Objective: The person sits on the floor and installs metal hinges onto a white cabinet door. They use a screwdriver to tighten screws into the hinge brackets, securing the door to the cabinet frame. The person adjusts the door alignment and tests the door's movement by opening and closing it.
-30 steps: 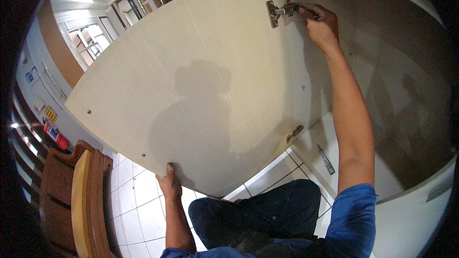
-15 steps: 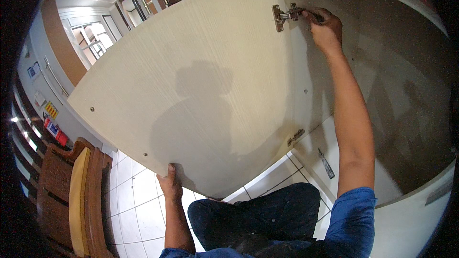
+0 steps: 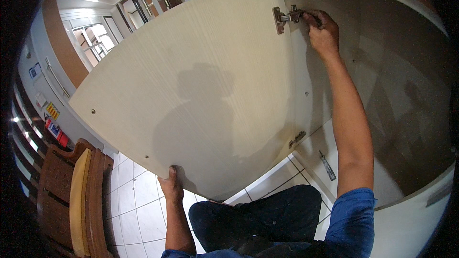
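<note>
A pale wood-grain cabinet door (image 3: 220,43) stands swung open in front of me. My left hand (image 3: 171,185) grips its lower left edge, thumb lying on the inner face. At the top right, a metal hinge (image 3: 285,17) joins the door to the cabinet's side wall. My right hand (image 3: 323,31) is closed in a pinch at the cabinet end of this hinge; whatever lies between its fingertips is too small and dark to make out. A second hinge (image 3: 297,139) sits low on the door's right edge. On the cabinet floor lies a screwdriver (image 3: 327,165).
The cabinet interior (image 3: 406,67) is to the right, with a curved front edge. A carved wooden bench (image 3: 62,196) with a yellow cushion stands at the left, below a red fire extinguisher (image 3: 56,132). White floor tiles (image 3: 143,186) show beneath the door.
The view has shifted very slightly. My right hand has turned a little at the upper hinge, its fingers more curled; my left hand keeps its hold on the door edge.
</note>
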`<state>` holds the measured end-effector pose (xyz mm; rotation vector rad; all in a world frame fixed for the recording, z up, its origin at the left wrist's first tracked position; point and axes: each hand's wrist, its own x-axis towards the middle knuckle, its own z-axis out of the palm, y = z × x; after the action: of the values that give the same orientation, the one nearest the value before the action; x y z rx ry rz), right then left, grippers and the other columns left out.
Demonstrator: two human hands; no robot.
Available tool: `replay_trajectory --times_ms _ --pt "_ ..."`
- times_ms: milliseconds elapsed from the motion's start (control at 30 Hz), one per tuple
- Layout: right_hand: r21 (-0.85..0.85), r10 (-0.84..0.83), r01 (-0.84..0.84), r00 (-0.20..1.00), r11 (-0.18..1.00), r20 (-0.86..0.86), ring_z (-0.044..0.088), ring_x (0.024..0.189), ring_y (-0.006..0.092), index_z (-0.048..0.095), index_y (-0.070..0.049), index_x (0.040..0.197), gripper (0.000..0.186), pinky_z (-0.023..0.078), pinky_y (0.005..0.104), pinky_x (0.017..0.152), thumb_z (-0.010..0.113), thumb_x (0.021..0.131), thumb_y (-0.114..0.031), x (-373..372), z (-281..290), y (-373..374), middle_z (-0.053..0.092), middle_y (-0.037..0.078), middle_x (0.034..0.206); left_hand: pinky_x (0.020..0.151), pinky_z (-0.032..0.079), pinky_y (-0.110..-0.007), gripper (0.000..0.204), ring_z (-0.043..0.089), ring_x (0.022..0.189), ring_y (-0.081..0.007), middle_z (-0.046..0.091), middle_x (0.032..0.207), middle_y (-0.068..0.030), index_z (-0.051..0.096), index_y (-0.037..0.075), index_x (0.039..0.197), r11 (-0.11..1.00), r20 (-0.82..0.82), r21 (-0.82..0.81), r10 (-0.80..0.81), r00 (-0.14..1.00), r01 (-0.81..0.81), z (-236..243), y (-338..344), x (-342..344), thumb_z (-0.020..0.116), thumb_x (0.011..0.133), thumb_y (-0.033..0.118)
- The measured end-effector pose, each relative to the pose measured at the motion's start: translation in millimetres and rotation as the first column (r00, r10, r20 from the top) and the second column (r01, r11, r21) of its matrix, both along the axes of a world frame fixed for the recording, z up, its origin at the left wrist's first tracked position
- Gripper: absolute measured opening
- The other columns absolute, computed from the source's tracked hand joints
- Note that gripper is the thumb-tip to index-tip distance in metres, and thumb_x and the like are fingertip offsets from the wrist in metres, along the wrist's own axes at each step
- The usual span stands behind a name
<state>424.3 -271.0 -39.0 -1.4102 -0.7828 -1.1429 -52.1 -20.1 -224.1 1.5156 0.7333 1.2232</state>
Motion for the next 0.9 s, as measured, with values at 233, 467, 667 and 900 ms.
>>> replay_trajectory --times_ms 233,467,667,900 --pt "-0.011 -0.053 0.052 0.998 0.999 -0.043 0.063 0.086 0.0222 0.067 -0.005 0.103 0.025 0.048 0.0323 0.08 0.063 0.089 -0.025 6 -5 10 0.068 0.012 0.096 0.074 0.046 -0.033 0.064 0.055 0.084 -0.0193 0.057 0.094 -0.009 0.049 -0.004 0.11 0.997 0.028 -0.009 -0.079 0.997 0.079 -1 4 -9 0.074 0.076 0.045" --pt "-0.102 -0.069 0.052 0.983 0.993 -0.168 0.063 0.088 0.0224 0.066 -0.003 0.105 0.035 0.047 0.0336 0.082 0.062 0.089 -0.034 2 3 -3 0.068 0.014 0.098 0.076 0.045 -0.032 0.057 0.055 0.085 -0.0184 0.059 0.093 -0.0065 0.055 -0.002 0.106 1.0 0.045 0.007 -0.028 0.999 0.028 24 -25 9 0.075 0.076 0.043" --pt "-0.013 -0.017 0.015 0.982 1.0 -0.19 0.065 0.075 0.0322 0.07 -0.007 0.091 0.015 0.05 0.0375 0.069 0.066 0.084 -0.019 -10 10 10 0.068 0.015 0.085 0.077 0.045 -0.033 0.055 0.055 0.085 -0.0186 0.058 0.093 -0.0068 0.054 -0.003 0.106 1.0 -0.01 -0.019 0.006 1.0 -0.006 15 -15 -1 0.073 0.077 0.041" --pt "0.004 -0.135 0.135 0.989 0.991 0.059 0.063 0.076 0.0224 0.068 -0.004 0.094 0.017 0.049 0.0327 0.07 0.065 0.085 -0.018 4 0 5 0.067 0.013 0.085 0.08 0.044 -0.033 0.056 0.054 0.088 -0.0188 0.058 0.096 -0.008 0.053 -0.003 0.109 0.999 0.018 -0.034 -0.031 0.999 0.031 20 -19 5 0.073 0.077 0.038"
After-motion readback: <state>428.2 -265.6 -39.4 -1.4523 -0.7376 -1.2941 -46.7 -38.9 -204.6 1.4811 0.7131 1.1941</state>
